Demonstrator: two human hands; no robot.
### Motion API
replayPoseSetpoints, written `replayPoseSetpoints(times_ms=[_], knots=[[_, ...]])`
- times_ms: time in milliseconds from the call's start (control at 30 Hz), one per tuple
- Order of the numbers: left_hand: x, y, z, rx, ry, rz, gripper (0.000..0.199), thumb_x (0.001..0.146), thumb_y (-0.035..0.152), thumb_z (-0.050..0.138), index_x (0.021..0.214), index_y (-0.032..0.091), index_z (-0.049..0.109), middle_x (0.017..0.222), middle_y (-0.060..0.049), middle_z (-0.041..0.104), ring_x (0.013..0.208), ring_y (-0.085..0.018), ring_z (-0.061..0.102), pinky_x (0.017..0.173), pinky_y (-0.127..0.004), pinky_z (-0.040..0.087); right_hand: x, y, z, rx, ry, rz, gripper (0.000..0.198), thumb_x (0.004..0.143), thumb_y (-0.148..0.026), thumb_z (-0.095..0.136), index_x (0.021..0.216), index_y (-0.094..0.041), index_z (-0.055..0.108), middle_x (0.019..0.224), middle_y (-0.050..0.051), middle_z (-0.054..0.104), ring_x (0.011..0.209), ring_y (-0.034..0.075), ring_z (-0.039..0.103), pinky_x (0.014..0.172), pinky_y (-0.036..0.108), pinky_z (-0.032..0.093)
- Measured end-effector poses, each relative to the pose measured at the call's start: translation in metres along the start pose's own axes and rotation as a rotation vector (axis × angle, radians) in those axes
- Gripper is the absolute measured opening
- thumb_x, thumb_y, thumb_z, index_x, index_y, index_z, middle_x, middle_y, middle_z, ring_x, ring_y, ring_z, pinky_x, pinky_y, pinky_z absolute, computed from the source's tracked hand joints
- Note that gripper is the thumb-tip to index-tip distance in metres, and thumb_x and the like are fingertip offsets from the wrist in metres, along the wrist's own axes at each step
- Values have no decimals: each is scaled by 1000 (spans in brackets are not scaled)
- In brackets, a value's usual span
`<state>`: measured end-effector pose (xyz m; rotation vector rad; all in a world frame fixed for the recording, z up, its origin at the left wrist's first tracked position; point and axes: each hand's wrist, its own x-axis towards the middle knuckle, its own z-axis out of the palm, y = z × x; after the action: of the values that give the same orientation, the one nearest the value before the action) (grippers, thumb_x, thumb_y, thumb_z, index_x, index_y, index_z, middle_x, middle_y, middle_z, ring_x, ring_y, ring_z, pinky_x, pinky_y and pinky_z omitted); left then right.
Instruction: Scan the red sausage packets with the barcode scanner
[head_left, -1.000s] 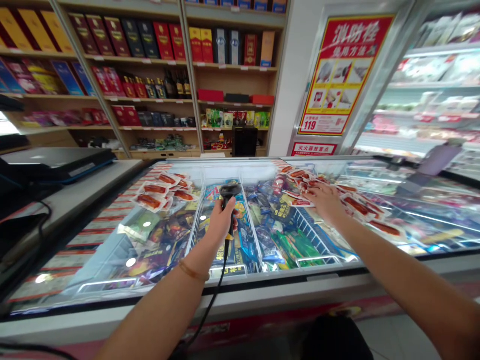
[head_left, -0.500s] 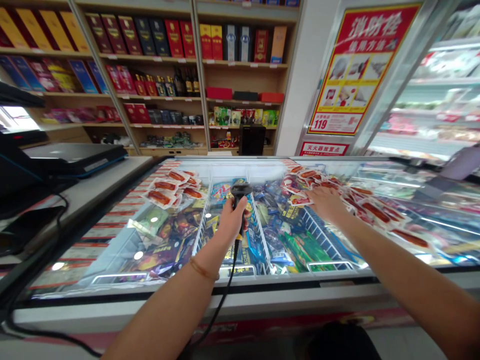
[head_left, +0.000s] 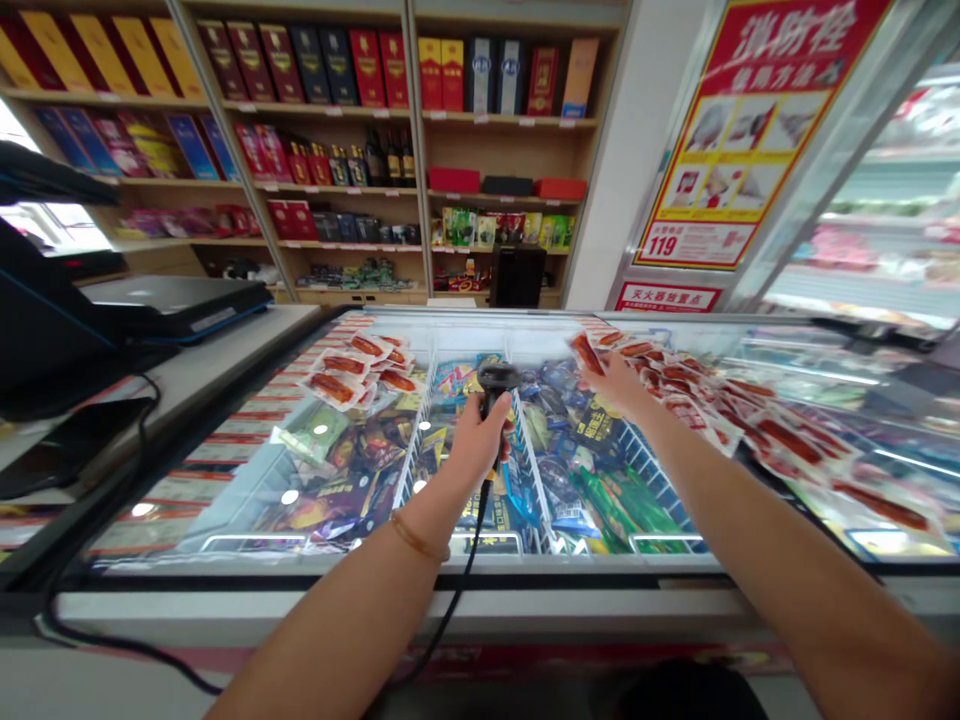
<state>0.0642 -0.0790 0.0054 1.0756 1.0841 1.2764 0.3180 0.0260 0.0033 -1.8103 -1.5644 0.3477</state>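
Observation:
My left hand (head_left: pixel 484 435) is wrapped round the handle of a black corded barcode scanner (head_left: pixel 498 377), held over the middle of the freezer's glass top. In my right hand (head_left: pixel 616 382) is a vacuum-packed sausage (head_left: pixel 587 355), raised by its near end at the left edge of a spread pile of sausage packs (head_left: pixel 690 385). The pile lies on the glass at the right. A smaller heap of similar packs (head_left: pixel 341 375) rests on the glass to the left of the scanner.
Under the glass of the chest freezer (head_left: pixel 360 603), white wire baskets hold bagged goods. A counter with a scale (head_left: pixel 180 303) stands at the left, its black cable (head_left: pixel 139 480) hanging down. Behind are shelves of boxes and bottles (head_left: pixel 390 160) and a red poster (head_left: pixel 757 130).
My right hand has lifted a sausage pack from the pile's left edge and moved slightly left. My left hand still holds the scanner. The view has shifted a little.

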Motion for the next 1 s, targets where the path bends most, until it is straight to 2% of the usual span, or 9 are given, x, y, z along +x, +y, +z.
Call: replayPoseSetpoints(times_ms=[33, 100, 200, 300, 367, 467, 767, 1000], knots=[[0, 0, -1, 0, 5, 1, 50, 75, 63, 68, 91, 23, 44, 63, 6, 58, 36, -8, 48, 34, -21, 37, 3, -8, 12, 141, -81, 6, 29, 85, -31, 61, 110, -18, 52, 82, 8, 72, 73, 22, 69, 62, 31, 49], [0, 1, -2, -4, 22, 5, 50, 74, 63, 69, 91, 23, 45, 63, 6, 58, 36, -7, 47, 34, -20, 37, 6, -21, 35, 287, -138, -26, 26, 81, -34, 63, 102, -19, 54, 80, 5, 72, 69, 20, 67, 58, 28, 48], [1, 4, -5, -17, 54, 6, 50, 75, 63, 68, 91, 23, 44, 63, 6, 58, 37, -7, 48, 35, -20, 37, 5, -28, 62, 281, -63, -146, 28, 77, -40, 65, 95, -19, 62, 83, 5, 73, 76, 22, 68, 67, 32, 52], [1, 6, -7, -21, 63, -9, 50, 75, 63, 68, 91, 23, 45, 62, 5, 59, 38, -7, 49, 35, -20, 37, 2, -24, 74, 268, 2, -292, 32, 77, -40, 62, 101, -19, 68, 96, 7, 75, 90, 26, 68, 83, 39, 52], [1, 6, -6, -13, 55, -3, 50, 74, 64, 69, 90, 23, 45, 62, 5, 59, 37, -7, 48, 35, -20, 37, -1, -20, 76, 283, 37, -373, 36, 78, -38, 61, 108, -19, 67, 107, 9, 74, 98, 27, 67, 92, 42, 50], [1, 4, -6, 33, 36, 30, 52, 72, 64, 70, 91, 22, 46, 64, 5, 59, 37, -7, 48, 35, -20, 37, -5, -19, 74, 317, 101, -426, 39, 81, -37, 58, 116, -20, 63, 115, 9, 71, 104, 26, 65, 96, 42, 48], [-2, 1, -7, 86, -39, 74, 50, 73, 64, 68, 91, 21, 48, 64, 5, 60, 37, -7, 48, 35, -20, 37, -18, -35, 67, 405, 162, -465, 33, 82, -36, 57, 110, -20, 59, 113, 10, 68, 104, 26, 64, 96, 40, 47], [-2, -1, -8, 136, -27, 95, 50, 73, 64, 68, 93, 21, 50, 62, 5, 58, 36, -7, 47, 34, -19, 37, -19, -37, 67, 434, 165, -482, 30, 82, -36, 57, 108, -22, 59, 112, 8, 69, 105, 26, 64, 96, 40, 47]])
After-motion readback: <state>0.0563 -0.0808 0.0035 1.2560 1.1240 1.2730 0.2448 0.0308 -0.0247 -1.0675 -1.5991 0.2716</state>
